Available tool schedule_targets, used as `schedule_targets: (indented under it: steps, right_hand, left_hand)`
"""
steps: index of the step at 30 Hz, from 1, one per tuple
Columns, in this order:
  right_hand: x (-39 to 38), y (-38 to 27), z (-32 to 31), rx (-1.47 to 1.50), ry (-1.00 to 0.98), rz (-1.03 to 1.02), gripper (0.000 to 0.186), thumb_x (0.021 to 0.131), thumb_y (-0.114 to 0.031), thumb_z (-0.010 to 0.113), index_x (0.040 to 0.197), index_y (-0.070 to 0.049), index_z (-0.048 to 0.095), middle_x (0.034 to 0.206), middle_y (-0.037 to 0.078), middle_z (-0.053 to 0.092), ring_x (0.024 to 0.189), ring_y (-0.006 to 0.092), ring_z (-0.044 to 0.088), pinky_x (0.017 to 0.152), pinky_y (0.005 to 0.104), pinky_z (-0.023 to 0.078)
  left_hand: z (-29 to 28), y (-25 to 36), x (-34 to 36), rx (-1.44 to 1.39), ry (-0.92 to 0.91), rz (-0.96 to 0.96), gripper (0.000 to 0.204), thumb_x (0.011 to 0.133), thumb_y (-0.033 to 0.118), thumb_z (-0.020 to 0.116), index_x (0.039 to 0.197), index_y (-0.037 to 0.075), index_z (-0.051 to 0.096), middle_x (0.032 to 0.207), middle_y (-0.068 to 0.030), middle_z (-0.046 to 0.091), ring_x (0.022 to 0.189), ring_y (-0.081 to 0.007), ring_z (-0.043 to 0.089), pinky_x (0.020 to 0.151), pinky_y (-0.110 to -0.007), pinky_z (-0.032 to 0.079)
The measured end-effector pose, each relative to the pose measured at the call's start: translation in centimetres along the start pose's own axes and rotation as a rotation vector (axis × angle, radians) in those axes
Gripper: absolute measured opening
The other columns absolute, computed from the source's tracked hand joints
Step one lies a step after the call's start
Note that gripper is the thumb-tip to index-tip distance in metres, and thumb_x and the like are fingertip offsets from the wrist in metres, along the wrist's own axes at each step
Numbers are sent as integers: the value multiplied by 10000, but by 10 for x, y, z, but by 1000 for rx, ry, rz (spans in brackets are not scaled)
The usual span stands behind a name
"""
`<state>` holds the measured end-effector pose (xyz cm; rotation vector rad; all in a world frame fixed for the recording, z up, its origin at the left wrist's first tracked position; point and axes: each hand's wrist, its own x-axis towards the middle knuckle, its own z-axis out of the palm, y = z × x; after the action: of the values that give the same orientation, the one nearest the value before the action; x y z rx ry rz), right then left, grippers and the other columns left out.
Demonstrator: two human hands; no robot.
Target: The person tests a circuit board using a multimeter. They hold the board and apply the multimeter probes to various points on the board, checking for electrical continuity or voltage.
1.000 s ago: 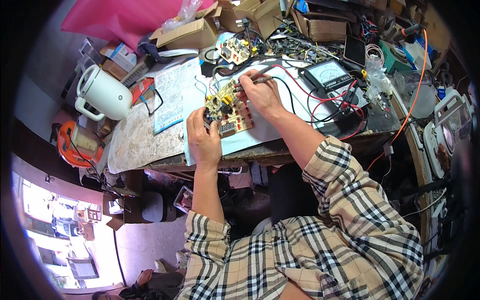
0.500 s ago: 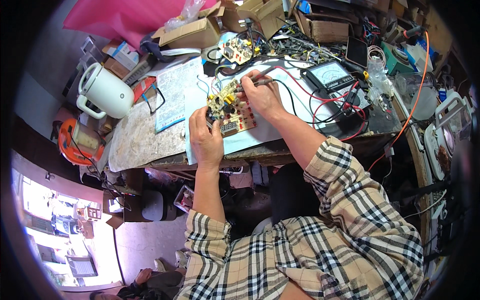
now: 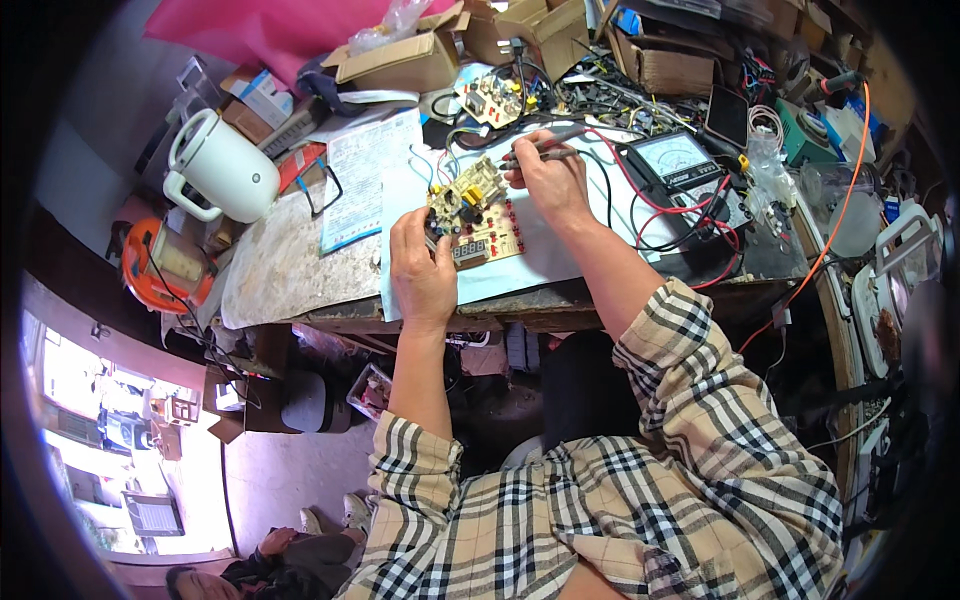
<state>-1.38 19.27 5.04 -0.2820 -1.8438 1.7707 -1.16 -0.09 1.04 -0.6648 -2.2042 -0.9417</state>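
rightward, paper [image 3: 550,258] spreads past the circuit board [image 3: 484,222], left grip [image 3: 424,275] clamped on its edge, right grip [image 3: 550,187] round probes [image 3: 566,153].

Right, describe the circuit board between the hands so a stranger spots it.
Find the workbench, then its pale sheet. The circuit board is over that sheet, between the left hand and right hand. Unlike the other board farther back, it shows a dark digit display.
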Motion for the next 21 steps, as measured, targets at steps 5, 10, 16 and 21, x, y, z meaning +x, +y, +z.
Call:
schedule_targets:
  steps: [5,10,16,21]
  right_hand:
    - [2,4,0,-138,-38,-122,253,954,-238,522,981,-15,640,829,109,681,700,189,692,668,330,538]
    - [1,8,1,-158,-77,-184,273,972,-254,545,1007,2,633,884,84,667,753,149,676,661,289,542]
    - [8,20,2,-258,-79,-321,279,971,-247,543,1031,10,635,953,89,648,758,151,678,668,289,539]
    - [7,20,1,-252,-82,-312,266,970,-233,545,1028,10,639,962,92,643,760,153,682,673,292,540]
  left_hand:
    - [-1,1,1,-21,3,-1,486,760,-26,705,1222,4,557,1182,-173,569,1111,-337,564,962,-397,464]
    - [0,-1,0,-12,-4,-12,475,775,-30,693,1225,7,549,1195,-172,564,1125,-344,560,950,-404,468]
    - [-1,1,0,-13,-1,-4,476,775,-34,693,1226,7,546,1201,-172,562,1133,-348,559,945,-410,471]
    - [0,-2,-1,-12,-1,3,482,770,-41,695,1225,7,544,1200,-172,565,1135,-349,559,949,-412,471]
